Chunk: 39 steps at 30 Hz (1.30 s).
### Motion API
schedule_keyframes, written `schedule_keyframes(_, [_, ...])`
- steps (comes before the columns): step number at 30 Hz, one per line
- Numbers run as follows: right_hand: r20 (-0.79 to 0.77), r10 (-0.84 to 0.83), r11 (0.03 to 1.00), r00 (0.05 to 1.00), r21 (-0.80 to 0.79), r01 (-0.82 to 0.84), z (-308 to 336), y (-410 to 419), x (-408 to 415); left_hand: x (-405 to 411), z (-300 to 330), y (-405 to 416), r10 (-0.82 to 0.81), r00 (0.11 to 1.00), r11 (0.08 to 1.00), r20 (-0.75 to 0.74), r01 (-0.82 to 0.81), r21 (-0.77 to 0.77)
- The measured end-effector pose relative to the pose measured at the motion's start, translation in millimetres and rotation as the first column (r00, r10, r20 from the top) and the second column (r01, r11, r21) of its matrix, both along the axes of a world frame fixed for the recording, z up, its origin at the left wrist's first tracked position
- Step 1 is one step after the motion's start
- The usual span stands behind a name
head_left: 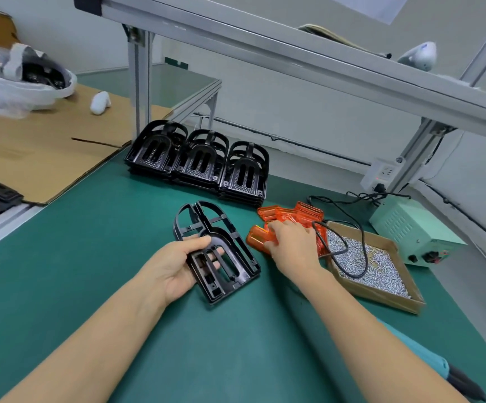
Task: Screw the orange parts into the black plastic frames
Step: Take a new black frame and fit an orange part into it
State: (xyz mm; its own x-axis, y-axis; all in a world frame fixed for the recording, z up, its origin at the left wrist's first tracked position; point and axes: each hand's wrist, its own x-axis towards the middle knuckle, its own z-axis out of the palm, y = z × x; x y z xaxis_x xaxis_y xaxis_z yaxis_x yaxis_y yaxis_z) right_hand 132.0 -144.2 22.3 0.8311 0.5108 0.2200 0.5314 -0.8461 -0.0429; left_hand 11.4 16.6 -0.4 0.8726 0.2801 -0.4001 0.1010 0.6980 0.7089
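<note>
Left hand (175,267) grips a black frame (215,251) on the green mat (76,257), thumb on top, fingers under. Right of the frame, right hand (291,242) sits on the orange parts (282,221) pile, fingers curled onto one. Screw tray (381,289) further right. Frame stacks (198,161) behind the frame.

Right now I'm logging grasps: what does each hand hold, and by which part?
The left hand grips a black frame by its lower left edge, fingers through its slots. The right hand rests on the orange parts; whether it grips one cannot be told.
</note>
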Motion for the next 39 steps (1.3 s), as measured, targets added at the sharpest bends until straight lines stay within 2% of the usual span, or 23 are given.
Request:
schedule_keyframes(3, [-0.124,0.04,0.958,0.992,0.286,-0.003,4,-5,-9,-2,-1,0,0.019,1.0,0.999,-0.001,-0.019,-0.028])
schedule_keyframes(5, [-0.088,0.082,0.868,0.993,0.495,-0.028,8,-8,-23,-1,-2,1,-0.009,1.0,1.0,0.0,0.009,-0.015])
schedule_keyframes(7, [-0.002,0.16,0.781,0.987,0.612,-0.126,9,-10,-43,-2,-2,-1,-0.046,0.999,0.999,0.024,0.046,-0.024])
schedule_keyframes(10, [0.101,0.28,0.782,0.955,0.554,-0.287,3,-10,-73,0,-5,-5,-0.091,0.993,0.99,0.074,0.099,-0.103])
schedule_keyframes(13, [0.226,0.302,0.818,0.926,0.437,-0.373,-5,-6,-92,-2,-2,-10,-0.114,0.987,0.982,0.115,0.129,-0.137])
schedule_keyframes(19, [0.347,0.233,0.898,0.908,0.282,-0.338,-9,0,-110,-6,5,-17,-0.072,0.989,0.974,0.128,0.098,-0.206])
schedule_keyframes(23, [0.386,0.179,0.916,0.905,0.27,-0.297,-9,-2,-112,-9,11,-21,-0.05,0.984,0.972,0.171,0.087,-0.218])
schedule_keyframes(29, [0.357,0.147,0.939,0.923,0.243,-0.243,-9,-1,-107,-11,10,-27,-0.03,0.978,0.966,0.207,0.081,-0.245])
schedule_keyframes(35, [0.304,0.252,0.923,0.919,0.211,-0.323,-8,1,-111,-10,10,-27,-0.065,0.969,0.972,0.238,0.116,-0.204])
schedule_keyframes(39, [0.155,0.317,0.911,0.936,0.224,-0.346,-5,-2,-108,-12,10,-28,-0.065,0.97,0.984,0.236,0.101,-0.148])
